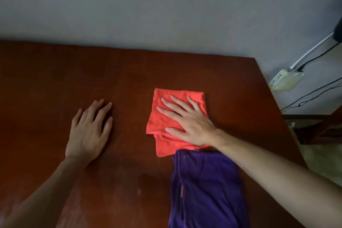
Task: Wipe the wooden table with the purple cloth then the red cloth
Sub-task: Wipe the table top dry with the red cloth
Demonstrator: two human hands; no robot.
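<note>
A folded red cloth (162, 116) lies on the wooden table (55, 79), right of centre. My right hand (187, 120) is pressed flat on top of it, fingers spread and pointing far-left. A folded purple cloth (205, 190) lies just near of the red one, touching its near edge, and my right forearm crosses above its far right corner. My left hand (88, 131) rests flat on the bare wood to the left, palm down, fingers apart, holding nothing.
The table's far edge meets a grey wall. Its right edge runs diagonally; beyond it, on the floor, lie a pale power strip (286, 78) and several cables (314, 96). A dark wooden piece of furniture (314, 127) stands at the right.
</note>
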